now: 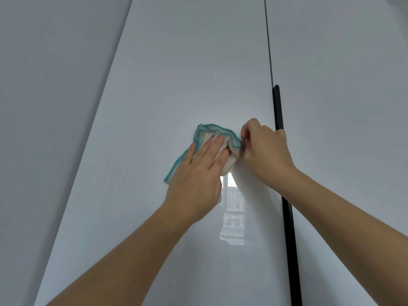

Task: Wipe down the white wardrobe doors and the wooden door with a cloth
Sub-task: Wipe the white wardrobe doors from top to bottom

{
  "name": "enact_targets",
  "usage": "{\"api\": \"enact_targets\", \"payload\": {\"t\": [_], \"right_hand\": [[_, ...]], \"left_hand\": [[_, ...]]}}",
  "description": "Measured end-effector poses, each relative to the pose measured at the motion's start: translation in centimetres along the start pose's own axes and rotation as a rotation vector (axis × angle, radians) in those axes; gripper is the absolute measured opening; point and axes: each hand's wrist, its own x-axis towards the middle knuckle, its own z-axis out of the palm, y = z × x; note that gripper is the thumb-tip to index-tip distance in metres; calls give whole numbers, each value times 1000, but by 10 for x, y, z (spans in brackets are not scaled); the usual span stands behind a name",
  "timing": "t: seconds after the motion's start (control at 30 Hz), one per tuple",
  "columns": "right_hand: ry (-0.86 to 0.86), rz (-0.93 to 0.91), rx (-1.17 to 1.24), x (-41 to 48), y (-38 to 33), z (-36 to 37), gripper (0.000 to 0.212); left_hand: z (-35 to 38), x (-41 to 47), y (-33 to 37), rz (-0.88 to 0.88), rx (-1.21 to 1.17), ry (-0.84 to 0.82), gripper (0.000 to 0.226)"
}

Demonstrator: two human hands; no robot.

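The left hand (196,173) presses the teal-edged cloth (228,165) with straight fingers against the glossy white wardrobe door (176,74). The right hand (265,149) pinches its right edge. Soft and light, it probably bunches, so it is best spread under the palm.

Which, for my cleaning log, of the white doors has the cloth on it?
The middle door, left of the black handle strip: the left hand presses the cloth on it, the right hand pinches its edge.

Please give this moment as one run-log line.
phase: wiping | left hand: flat, presses cloth on door | right hand: pinches cloth edge | handle: right of cloth
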Motion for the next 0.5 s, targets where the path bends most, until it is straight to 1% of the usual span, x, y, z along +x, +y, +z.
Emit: {"api": "enact_targets", "payload": {"t": [0.07,0.13,0.27,0.4,0.5], "right_hand": [[59,-1,-31,-3,9,-3,19],[111,16,-56,-7,20,-8,18],[160,33,-96,-17,44,-8,14],[248,45,-156,-28,65,0,22],[296,65,-181,-31,68,1,23]], "left_hand": [[-1,-3,-4,1,12,-1,64],[-3,-8,-9,-9,21,3,63],[-8,-18,-21,-28,32,-1,63],[-12,-31,-33,-72,29,-1,64],[-15,-44,-48,-116,28,14,63]]}}
